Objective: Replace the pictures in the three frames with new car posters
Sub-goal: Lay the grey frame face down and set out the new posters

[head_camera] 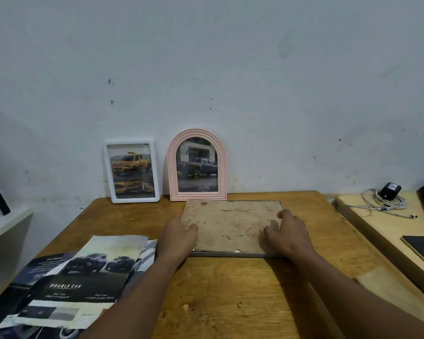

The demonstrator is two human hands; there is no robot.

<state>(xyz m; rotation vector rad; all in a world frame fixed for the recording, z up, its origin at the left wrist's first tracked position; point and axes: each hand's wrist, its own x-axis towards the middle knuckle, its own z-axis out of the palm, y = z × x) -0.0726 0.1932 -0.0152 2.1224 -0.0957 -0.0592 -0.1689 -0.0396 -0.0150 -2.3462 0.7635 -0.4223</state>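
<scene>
Picture frame (230,254) number three is lying face down on the table (230,302), directly under both hands, with its stained backing board (230,223) facing up. The left hand (179,237) is holding the frame's left edge, its thumb curling over onto the board; its fingers are hiding beneath the palm, so how far they are wrapping the edge cannot be told. The right hand (288,234) is resting on the board's right part, fingers spread and bent, tips pressing down and gripping nothing. Judging from this, the person is getting ready to free the backing so the old picture can come out. Doing it well is probably meaning this: keeping the left grip steady as an anchor, working the right fingertips outward from where they are pressing towards the nearest rim, feeling for whatever is keeping the board in, and lifting the board flat rather than bending it, since it is looking worn and chipped at the rim nearest the wrists. Beyond the fingertips, a white frame (135,199) and a pink frame (196,133) are leaning against the wall, each already showing a truck. Outside the left wrist, loose car posters (83,272) are lying within easy reach.
</scene>
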